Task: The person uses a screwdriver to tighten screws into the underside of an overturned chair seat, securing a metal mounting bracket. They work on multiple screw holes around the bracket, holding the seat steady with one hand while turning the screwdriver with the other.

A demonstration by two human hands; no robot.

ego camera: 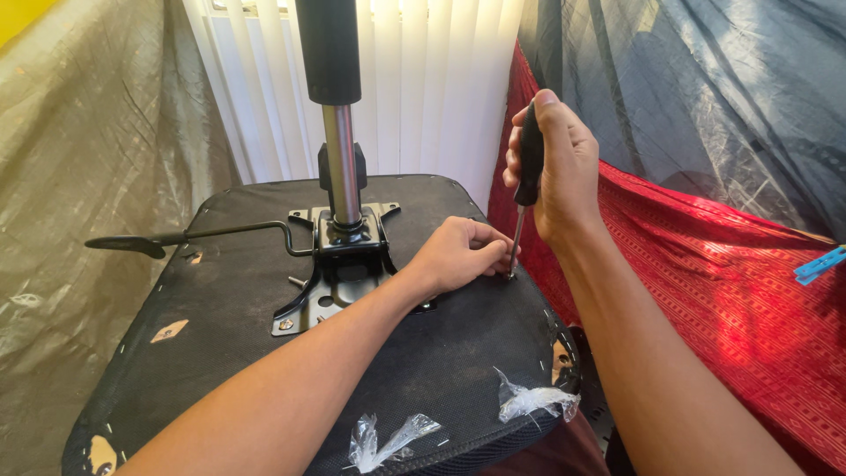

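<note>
Starting at the left: a black lever (189, 234) sticks out sideways from the metal mechanism plate (339, 264) bolted to the upturned chair seat underside (238, 300), w/ the gas-lift column (339, 132) rising straight up from it. Left hand (458, 254) rests on the seat just right of the plate, fingers curled down and pinched at the screwdriver tip (what's under them is hidden). Right hand (555, 167) is wrapped tight round the black handle of the screwdriver (524, 194), held near upright, tip touching the seat near its right edge. Red cloth (705, 282) hangs beyond, torn plastic scraps (529, 401) at the front edge.
</note>
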